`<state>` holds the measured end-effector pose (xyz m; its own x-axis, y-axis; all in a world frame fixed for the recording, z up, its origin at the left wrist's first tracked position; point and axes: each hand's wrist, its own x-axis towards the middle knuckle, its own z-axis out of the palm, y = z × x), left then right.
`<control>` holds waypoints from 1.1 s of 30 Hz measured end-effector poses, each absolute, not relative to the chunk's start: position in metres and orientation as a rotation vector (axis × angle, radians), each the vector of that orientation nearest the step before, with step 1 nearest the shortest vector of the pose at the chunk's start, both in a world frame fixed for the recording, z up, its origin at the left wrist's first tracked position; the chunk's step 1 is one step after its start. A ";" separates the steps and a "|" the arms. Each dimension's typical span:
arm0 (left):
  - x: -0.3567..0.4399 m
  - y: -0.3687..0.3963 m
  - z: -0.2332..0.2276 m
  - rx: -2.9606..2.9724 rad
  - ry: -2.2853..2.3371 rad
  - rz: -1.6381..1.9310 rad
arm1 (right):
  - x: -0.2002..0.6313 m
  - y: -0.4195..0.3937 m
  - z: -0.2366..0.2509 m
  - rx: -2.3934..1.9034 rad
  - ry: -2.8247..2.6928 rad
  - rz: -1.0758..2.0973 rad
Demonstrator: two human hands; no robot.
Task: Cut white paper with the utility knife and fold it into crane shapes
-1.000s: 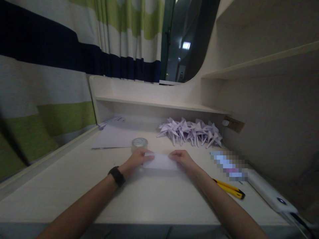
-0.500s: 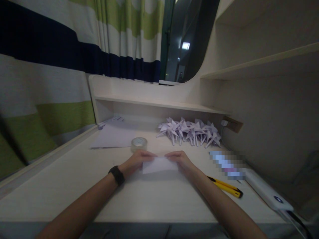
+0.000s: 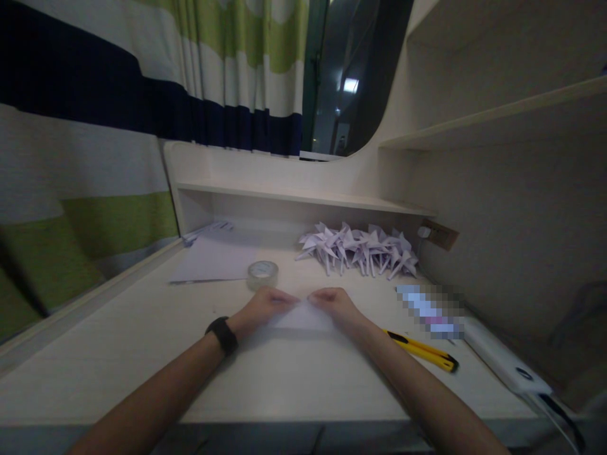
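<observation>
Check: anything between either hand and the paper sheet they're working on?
Nothing visible. The left hand and right hand both rest directly on the folded white paper, fingertips almost meeting at its top edge. The tape roll sits just beyond the left hand, clear of the paper.

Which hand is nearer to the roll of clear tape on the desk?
Left. The left hand lies just in front of the tape roll, apart from it. The right hand is farther off, to the roll's right.

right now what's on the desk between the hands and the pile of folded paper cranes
Bare desk in the head view, from the hands to the paper cranes.
</observation>
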<state>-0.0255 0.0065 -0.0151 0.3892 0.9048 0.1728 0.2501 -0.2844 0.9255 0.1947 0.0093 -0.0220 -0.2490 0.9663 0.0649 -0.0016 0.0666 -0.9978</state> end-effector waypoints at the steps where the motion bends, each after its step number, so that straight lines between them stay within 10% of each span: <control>1: -0.025 0.007 -0.015 1.782 1.015 0.935 | 0.193 0.008 -0.022 -1.025 -1.436 1.363; 33: -0.027 0.015 -0.028 1.859 1.041 0.792 | 0.191 0.009 -0.026 -1.068 -1.525 1.279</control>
